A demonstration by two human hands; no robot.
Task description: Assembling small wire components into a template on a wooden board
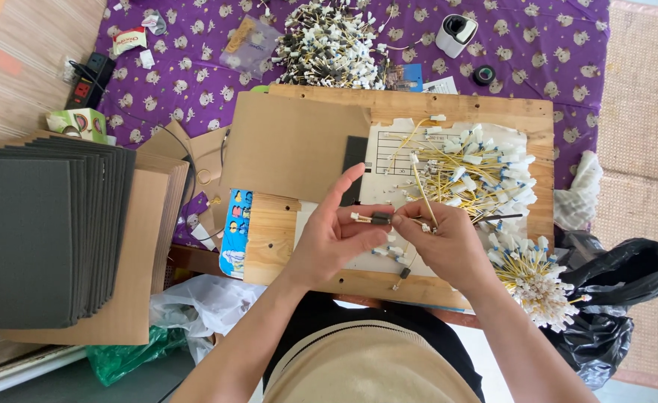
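Both my hands meet over a wooden board (pixel 321 280) on my lap. My left hand (pixel 329 235) pinches a small dark grey sleeve (pixel 381 218) with a white connector tip sticking out to its left. My right hand (pixel 441 242) grips the same yellow wire piece from the right, and a second yellow wire (pixel 422 190) with a white plug rises from its fingers. A loose heap of yellow wires with white connectors (pixel 485 175) lies on a white sheet just beyond my right hand. Another bundle of such wires (pixel 534 276) fans out by my right wrist.
A stack of dark grey foam sheets (pixel 41 235) on cardboard lies at left. A brown cardboard sheet (pixel 291 145) covers the board's left part. A further pile of finished wires (pixel 329 45), a white tape holder (pixel 456 33) and a power strip (pixel 90 78) rest on purple cloth. Black bag (pixel 620 291) at right.
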